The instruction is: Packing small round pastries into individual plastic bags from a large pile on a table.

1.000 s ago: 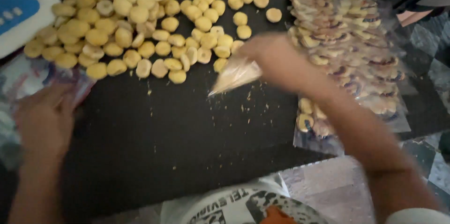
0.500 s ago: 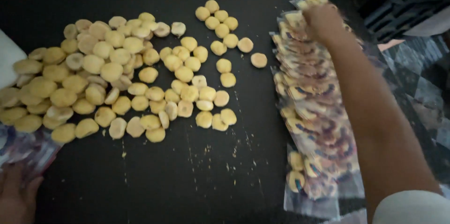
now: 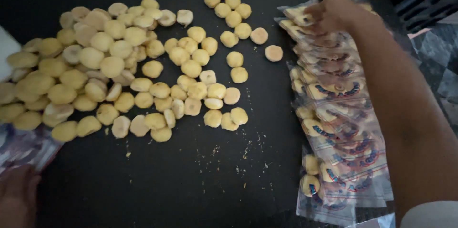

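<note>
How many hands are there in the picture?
2. The right hand rests on the row of filled bags at the right; the left hand is at the bottom-left corner, by some wrappers, partly cut off.

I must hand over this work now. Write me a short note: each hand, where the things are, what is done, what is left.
Right hand: resting on the far end of the packet row, right side of the black table; grip unclear.
Left hand: near left corner, at a pile of empty wrappers.
Done: many packets filled and laid overlapping.
Left: a big heap of loose yellow biscuits in the middle, unpacked.
</note>
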